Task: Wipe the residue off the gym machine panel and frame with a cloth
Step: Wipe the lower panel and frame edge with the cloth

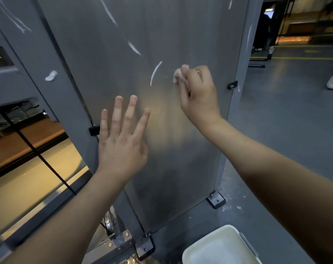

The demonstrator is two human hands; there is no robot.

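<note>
Shows a tall grey gym machine panel (108, 44) filling the centre of the view, edged by a grey machine frame (53, 96) post at left and another at right. Presses the left hand (121, 143) flat on the panel at lower centre, fingers straight and spread, holding nothing. Grips a small pale cloth (178, 76) in the right hand (199, 94) at centre right, fingers curled tight round it, cloth against the panel. Shows a curved white residue streak (155, 72) just left of the cloth, and more streaks toward the top of the panel. Shows a white blob (51, 75) on the left post. Includes a black clip (232, 85) on the right post and a white tub (219, 246) on the floor at bottom right.
</note>
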